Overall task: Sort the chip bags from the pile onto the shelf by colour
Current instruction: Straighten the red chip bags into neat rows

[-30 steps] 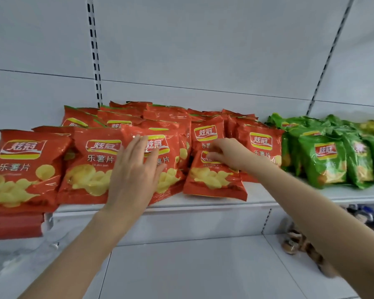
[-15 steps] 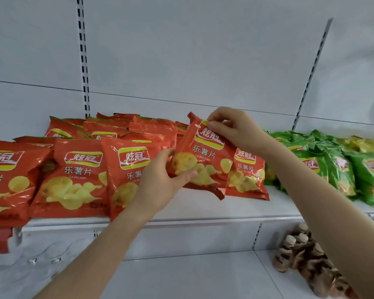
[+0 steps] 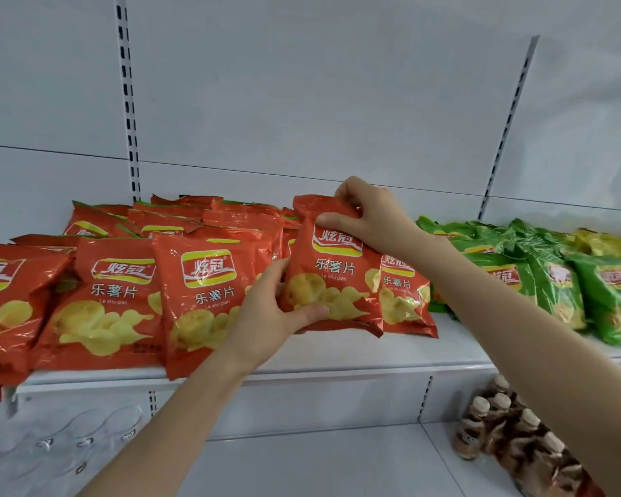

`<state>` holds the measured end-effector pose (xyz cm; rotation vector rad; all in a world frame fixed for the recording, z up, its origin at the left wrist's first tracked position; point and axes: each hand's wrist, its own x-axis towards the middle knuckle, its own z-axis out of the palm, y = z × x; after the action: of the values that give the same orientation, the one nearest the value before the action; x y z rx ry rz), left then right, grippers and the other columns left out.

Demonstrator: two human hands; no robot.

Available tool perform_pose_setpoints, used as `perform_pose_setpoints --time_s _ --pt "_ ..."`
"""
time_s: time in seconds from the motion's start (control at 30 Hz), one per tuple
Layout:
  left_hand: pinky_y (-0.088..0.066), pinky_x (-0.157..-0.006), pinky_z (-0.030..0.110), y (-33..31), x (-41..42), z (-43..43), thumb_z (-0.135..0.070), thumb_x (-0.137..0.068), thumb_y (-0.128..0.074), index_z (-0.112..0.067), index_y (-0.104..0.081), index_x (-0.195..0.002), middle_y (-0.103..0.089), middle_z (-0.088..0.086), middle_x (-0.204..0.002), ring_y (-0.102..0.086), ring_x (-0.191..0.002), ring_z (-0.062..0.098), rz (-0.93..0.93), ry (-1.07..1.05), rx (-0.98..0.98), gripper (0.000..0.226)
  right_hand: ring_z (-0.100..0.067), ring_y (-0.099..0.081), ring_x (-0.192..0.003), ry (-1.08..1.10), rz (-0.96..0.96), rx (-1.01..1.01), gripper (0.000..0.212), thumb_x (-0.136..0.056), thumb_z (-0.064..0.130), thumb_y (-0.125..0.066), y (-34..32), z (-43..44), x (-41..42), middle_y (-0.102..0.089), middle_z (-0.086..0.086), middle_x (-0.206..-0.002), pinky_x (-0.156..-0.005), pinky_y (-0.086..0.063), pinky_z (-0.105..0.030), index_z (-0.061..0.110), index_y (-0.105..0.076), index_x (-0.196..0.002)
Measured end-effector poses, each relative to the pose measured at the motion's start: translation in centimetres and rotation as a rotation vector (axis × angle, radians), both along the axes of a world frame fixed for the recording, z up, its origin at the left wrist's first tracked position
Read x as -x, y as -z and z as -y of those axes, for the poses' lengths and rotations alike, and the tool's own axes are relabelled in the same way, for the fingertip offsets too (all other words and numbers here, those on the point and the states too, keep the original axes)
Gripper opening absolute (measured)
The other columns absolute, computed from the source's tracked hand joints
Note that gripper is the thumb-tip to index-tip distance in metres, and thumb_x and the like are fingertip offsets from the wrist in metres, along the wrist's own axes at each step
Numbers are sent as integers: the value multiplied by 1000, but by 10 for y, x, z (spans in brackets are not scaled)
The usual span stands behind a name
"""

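Head view shows glossy red foil chip bags [image 3: 115, 299] standing in a row on the white metal shelf [image 3: 337, 356]. Left hand [image 3: 273, 317] grips the bottom corner of one upright red chip bag [image 3: 334, 278], right hand [image 3: 370, 217] pinches its top edge. Crinkled green chip bags [image 3: 552, 281] lie at right.

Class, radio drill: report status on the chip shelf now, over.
Left hand grips the red bag at its bottom, right hand pinches its top. Bag upright in the red row. Green bags apart, right. Nothing blocking.
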<state>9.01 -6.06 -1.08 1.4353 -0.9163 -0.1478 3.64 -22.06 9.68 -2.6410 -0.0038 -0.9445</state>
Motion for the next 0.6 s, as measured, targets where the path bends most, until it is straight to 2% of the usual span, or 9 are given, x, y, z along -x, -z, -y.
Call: perform_pose_setpoints --time_s 0.07,0.13,0.17,0.23,0.3,0.4,0.47,0.53,0.6 --pt "-50 -77 12 2 -3 5 -15 -73 -79 -24 -45 -129 -59 -12 -113 -59 -101 5 79 -113 -30 66 -1 -55 -67 -24 7 7 30 -83 39 -65 -3 2 -1 -54 10 -78 -54 -43 -9 22 -44 -96" --pt "-42 -77 3 3 -4 10 -15 -77 -77 -19 -40 -135 -55 -9 -118 -54 -105 6 141 -222 -77 69 -4 -56 -69 -27 -31 4 25 -85 36 -63 -8 7 0 -54 10 -77 -56 -45 -12 23 -46 -97" --pt "-40 -82 3 3 -4 12 -16 -79 -75 -18 -36 -139 -53 -5 -125 -52 -110 8 167 -263 -107 71 -4 -56 -69 -34 -39 18 22 -86 34 -63 -8 9 -1 -54 10 -76 -57 -45 -12 22 -47 -96" --pt "-35 -98 16 6 0 13 -21 -83 -71 -17 -24 -147 -44 -1 -141 -43 -128 14 248 -351 -182 79 -3 -56 -69 -37 -26 51 19 -89 31 -60 -5 12 -4 -54 12 -77 -57 -44 -10 23 -46 -96" --pt "-30 -108 29 11 7 13 -21 -86 -68 -15 -16 -150 -35 6 -148 -33 -137 19 391 -452 -215 84 -4 -56 -72 -44 -31 61 15 -91 30 -57 -2 15 -11 -53 15 -80 -62 -47 -17 24 -44 -98" --pt "-30 -106 45 21 8 13 -5 -78 -74 -5 -35 -143 -40 24 -142 -39 -133 38 789 -577 -208 76 -12 -58 -78 -39 -70 95 11 -93 29 -54 2 18 -24 -55 11 -83 -66 -49 -28 24 -45 -97" --pt "-34 -101 54 24 6 18 6 -68 -78 -3 -51 -132 -43 27 -140 -40 -131 42 1036 -557 -321 70 -18 -59 -83 -19 -119 119 11 -94 27 -53 7 17 -34 -58 4 -89 -71 -50 -32 19 -48 -100" --pt "-28 -109 58 18 9 24 7 -82 -64 -9 -47 -137 -21 23 -154 -15 -143 39 1124 -384 -559 60 -21 -58 -86 -20 -156 121 19 -94 26 -54 15 16 -43 -59 -2 -91 -75 -48 -34 12 -52 -106" --pt "-7 -116 52 16 5 28 -4 -99 -39 -17 -29 -147 10 10 -159 14 -145 29 1074 -262 -776 51 -18 -56 -86 -24 -183 108 22 -93 24 -54 21 16 -47 -59 -3 -93 -76 -45 -31 9 -54 -109"
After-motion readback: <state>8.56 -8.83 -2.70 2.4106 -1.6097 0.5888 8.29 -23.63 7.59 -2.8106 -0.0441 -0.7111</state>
